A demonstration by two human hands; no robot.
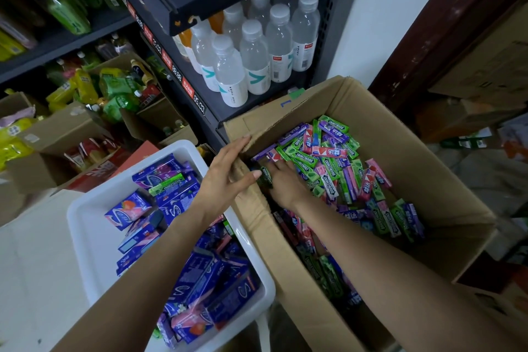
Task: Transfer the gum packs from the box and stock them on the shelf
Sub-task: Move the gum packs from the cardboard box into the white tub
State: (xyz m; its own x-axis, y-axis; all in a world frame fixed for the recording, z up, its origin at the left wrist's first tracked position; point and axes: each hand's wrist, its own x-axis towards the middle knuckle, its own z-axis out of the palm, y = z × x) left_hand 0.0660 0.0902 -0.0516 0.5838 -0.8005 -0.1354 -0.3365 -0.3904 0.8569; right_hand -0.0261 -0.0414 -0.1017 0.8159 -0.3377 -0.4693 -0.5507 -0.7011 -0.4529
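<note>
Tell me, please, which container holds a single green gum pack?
The white tub: one green pack lies among blue boxes; the cardboard box holds many.

two hands (228, 171), one box (414, 151), one tub (85, 226)

White wall (380, 8) beside a dark wooden door frame (445, 25).

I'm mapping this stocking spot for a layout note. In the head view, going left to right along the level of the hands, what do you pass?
White plastic bin of blue gum boxes → left hand on the box's flap → right hand among the gum packs → cardboard box of loose gum packs.
</note>
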